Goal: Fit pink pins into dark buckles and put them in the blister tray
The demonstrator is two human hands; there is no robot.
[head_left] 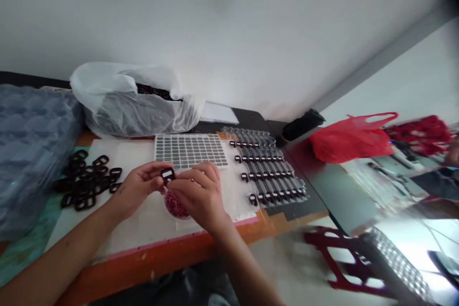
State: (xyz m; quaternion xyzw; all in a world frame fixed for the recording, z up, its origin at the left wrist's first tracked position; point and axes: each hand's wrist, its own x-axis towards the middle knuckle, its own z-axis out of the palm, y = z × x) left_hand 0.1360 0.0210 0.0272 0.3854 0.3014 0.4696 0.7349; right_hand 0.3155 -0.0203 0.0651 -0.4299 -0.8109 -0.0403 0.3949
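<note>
My left hand [140,186] pinches a small black plastic frame [168,174] between thumb and fingers, over the white work sheet [143,222]. My right hand [201,196] is curled against the same frame from the right, its fingertips pressed together on it. Under the hands lies a small round dish of reddish bits [175,205], partly hidden. Just behind the hands lies a sheet of small grey labels [190,150]. A loose pile of black frames [88,179] is to the left of my left hand.
A clear tray [267,167] holding rows of black frames sits to the right. A white plastic bag [132,103] with dark parts stands at the back, blue-grey moulded trays [30,143] at the left. A red bag [349,141] lies on the neighbouring table; a red stool [335,258] stands below.
</note>
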